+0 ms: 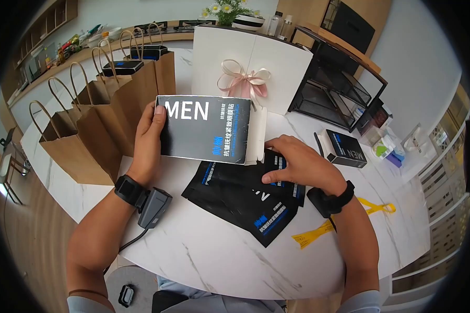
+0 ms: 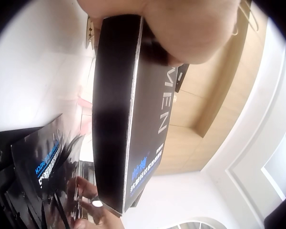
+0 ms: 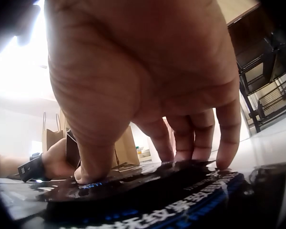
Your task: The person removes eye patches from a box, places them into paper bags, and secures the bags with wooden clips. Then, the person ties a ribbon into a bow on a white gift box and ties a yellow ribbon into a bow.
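Gripping an open carton (image 1: 198, 133) in left hand (image 1: 147, 138), touching pouches (image 1: 237, 203) with right hand (image 1: 310, 167) spread, near paper bags (image 1: 86, 148) at left with boxes (image 1: 122, 68) at far mouths.

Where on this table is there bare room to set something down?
The widest bare patch of table lies between the black pouches and the near edge. A smaller one separates the small box from the yellow ribbon. Crowded: the left side, with paper bags, and the middle, where the right hand touches the pouches.
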`<state>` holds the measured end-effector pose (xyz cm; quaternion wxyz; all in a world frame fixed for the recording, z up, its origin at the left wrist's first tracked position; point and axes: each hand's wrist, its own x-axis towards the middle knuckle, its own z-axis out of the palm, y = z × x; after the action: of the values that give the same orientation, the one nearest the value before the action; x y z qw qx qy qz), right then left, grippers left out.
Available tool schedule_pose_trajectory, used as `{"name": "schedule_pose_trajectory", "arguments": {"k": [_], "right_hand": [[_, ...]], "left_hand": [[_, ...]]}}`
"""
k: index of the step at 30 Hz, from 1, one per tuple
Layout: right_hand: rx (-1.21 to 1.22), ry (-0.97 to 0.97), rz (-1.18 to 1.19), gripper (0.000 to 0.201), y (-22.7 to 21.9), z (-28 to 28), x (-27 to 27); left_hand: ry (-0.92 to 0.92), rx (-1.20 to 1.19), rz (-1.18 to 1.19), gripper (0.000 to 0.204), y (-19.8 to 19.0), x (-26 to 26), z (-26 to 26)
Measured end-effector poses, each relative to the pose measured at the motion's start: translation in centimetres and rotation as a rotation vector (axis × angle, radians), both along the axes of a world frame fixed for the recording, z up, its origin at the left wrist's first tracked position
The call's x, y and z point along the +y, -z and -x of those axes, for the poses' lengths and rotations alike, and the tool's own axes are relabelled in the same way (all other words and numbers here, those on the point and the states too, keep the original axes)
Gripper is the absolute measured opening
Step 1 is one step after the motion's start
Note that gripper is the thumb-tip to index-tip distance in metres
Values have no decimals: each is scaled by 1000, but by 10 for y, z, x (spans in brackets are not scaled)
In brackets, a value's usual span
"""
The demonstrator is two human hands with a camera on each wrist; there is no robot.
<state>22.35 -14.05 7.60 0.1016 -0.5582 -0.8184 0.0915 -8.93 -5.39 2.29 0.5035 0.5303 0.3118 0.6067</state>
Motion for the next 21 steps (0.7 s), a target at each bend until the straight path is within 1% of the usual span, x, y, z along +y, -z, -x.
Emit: {"name": "schedule_pose_trajectory", "arguments": {"k": [2,3,5,6,8,9,10,11,12,14,15,17,18,20,21], "right_hand": [[115,49,25,66,4,-7,4],[116,54,18,66,4,-10,5],[192,69,-61,52,2,-15,5],[194,72,-68,52,0,-19,5],[390,142,-161,36,-5,-28,6],[388,160,-353,26,-3,-38,11],[541,183,-372,23,-6,-51,16],[748,285,-423,18,-14,-55,15],[1011,150,-443,15,-25,-54,12],[1043,137,-373,14,-40,-52,1],[987,139,-306,15,-42,-52,-3],[889,131,-212,17,-42,-50,-6],[891,135,-213,17,-41,-49,-7],[876,105,-67,18,-40,-47,-6],[865,109,-58,19,-40,-47,-6]], "left_hand": [[-15,-1,-5,43,1,1,1],[-31,-8,-10,42,2,2,1],[-23,2,-16,41,4,4,4],[-21,14,-15,41,4,4,4],[-25,-3,-10,40,3,5,3],[-41,-12,-2,40,1,3,3],[-56,-21,13,39,2,1,3],[-58,-21,21,39,2,-1,2],[-79,-17,17,38,1,0,1],[-95,-10,15,36,2,0,-1],[-89,-21,20,36,3,2,0],[-81,-27,27,36,4,2,1],[-82,-35,34,36,3,2,1],[-84,-43,42,36,4,2,3],[-75,-38,40,36,5,4,4]]}}
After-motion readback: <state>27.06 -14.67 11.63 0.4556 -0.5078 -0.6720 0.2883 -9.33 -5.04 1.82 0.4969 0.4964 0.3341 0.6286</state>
